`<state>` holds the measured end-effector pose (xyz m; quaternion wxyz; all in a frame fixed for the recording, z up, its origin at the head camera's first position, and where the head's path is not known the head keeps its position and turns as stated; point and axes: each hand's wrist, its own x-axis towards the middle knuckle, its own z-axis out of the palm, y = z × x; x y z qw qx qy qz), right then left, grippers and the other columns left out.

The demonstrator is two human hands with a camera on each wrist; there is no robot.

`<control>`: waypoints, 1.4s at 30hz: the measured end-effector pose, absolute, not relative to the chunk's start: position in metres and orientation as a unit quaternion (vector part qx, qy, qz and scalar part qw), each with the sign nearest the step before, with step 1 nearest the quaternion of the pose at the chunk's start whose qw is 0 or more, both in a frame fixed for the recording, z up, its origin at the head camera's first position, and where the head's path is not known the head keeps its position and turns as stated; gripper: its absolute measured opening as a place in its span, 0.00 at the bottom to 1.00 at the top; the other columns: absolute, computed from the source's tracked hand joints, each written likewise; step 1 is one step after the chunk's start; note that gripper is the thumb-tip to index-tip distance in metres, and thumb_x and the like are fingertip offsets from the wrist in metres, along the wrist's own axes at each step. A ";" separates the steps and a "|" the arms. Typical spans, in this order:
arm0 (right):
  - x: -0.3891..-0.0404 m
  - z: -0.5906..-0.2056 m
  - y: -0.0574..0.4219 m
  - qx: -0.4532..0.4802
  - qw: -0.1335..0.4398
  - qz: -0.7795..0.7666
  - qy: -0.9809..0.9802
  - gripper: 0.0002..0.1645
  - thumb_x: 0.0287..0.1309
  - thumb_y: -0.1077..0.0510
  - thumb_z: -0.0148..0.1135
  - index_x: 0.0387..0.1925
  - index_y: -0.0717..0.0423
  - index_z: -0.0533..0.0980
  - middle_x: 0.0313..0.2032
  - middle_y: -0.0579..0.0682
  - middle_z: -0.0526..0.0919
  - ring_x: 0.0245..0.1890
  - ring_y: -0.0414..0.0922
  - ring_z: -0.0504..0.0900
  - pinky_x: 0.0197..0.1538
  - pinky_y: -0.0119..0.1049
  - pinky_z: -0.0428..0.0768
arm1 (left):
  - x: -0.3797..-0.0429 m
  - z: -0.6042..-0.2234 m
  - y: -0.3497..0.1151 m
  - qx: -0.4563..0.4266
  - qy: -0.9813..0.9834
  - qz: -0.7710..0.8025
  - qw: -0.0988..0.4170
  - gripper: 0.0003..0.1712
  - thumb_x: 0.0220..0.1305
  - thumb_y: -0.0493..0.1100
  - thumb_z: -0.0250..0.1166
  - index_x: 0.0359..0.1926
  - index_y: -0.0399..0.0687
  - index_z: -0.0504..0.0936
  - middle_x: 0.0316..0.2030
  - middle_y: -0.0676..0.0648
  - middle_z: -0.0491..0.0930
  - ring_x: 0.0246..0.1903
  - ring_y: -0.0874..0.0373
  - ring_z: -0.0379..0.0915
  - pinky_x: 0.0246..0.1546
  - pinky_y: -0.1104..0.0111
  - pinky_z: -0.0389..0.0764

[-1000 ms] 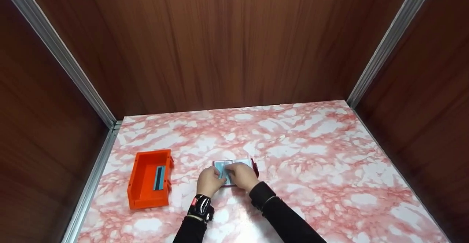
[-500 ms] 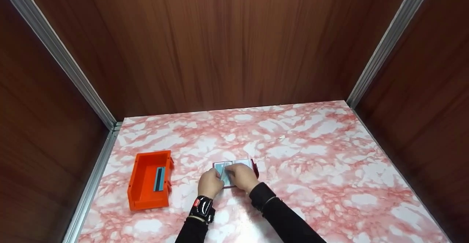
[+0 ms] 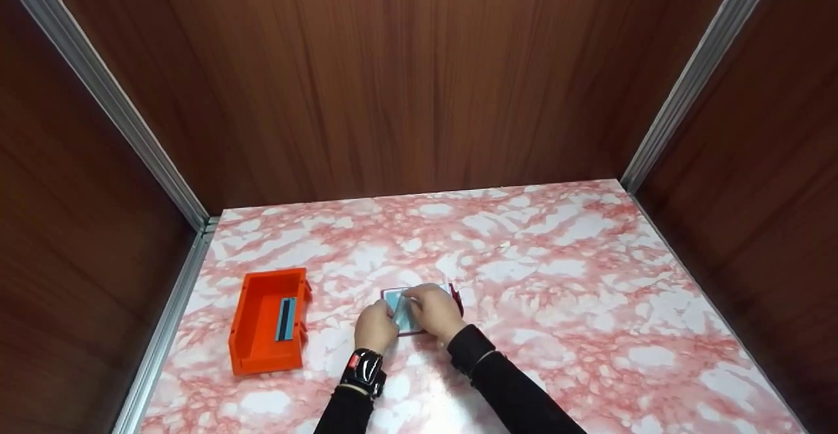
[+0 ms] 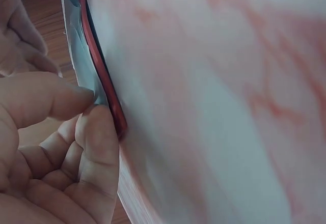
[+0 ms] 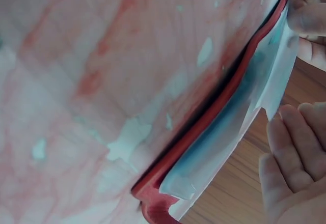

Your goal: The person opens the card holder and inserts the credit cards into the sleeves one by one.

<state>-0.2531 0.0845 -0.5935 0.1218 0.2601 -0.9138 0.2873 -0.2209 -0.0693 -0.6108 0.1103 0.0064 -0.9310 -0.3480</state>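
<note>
A dark red card holder (image 3: 391, 296) with clear plastic pages lies spread on the marbled tabletop, a pale blue card showing in its left half. My left hand (image 3: 375, 328) grips its near left side; in the left wrist view, the thumb and index finger (image 4: 97, 127) pinch the page edge beside the red cover (image 4: 99, 68). Over the right half is my right hand (image 3: 437, 311), pinching a lifted clear page (image 3: 400, 306). The right wrist view has its fingertips at the corner of that page (image 5: 279, 84); the thumb is hidden there. A red strap (image 3: 457, 298) sticks out at the right.
An orange bin (image 3: 237, 316) stands to the left of my hands, with a blue card with a black stripe (image 3: 286, 319) inside. Brown wood-grain panels (image 3: 419, 80) and metal posts (image 3: 707, 67) enclose the table at the back and sides.
My right hand has shifted slightly, covering more of the card holder's right half. The left thumb has drawn back a little toward the holder's left side. The bin has stayed put.
</note>
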 end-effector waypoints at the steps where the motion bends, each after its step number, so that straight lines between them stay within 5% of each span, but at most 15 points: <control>1: -0.253 -0.592 0.085 0.258 0.128 0.288 -0.913 0.12 0.59 0.63 0.65 0.45 0.56 0.85 0.42 0.51 0.87 0.46 0.49 0.83 0.52 0.42 0.79 | -0.221 -0.611 -0.069 0.007 -0.931 -0.348 0.109 0.11 0.38 0.26 0.67 0.24 0.42 0.76 0.21 0.47 0.77 0.24 0.47 0.75 0.28 0.54 0.75; 12: -0.256 -0.592 0.091 0.255 0.180 0.285 -0.906 0.11 0.56 0.65 0.66 0.42 0.59 0.85 0.40 0.53 0.87 0.44 0.52 0.83 0.50 0.45 0.79 | -0.220 -0.609 -0.071 -0.001 -0.929 -0.349 0.125 0.11 0.38 0.25 0.65 0.24 0.40 0.75 0.19 0.47 0.74 0.23 0.46 0.74 0.27 0.53 0.74; 42: -0.251 -0.603 0.090 0.241 0.131 0.255 -0.927 0.10 0.53 0.63 0.69 0.40 0.58 0.85 0.38 0.51 0.85 0.44 0.52 0.82 0.48 0.43 0.80 | -0.223 -0.610 -0.077 0.020 -0.924 -0.367 0.105 0.09 0.40 0.26 0.63 0.26 0.37 0.78 0.23 0.43 0.78 0.27 0.44 0.76 0.32 0.53 0.77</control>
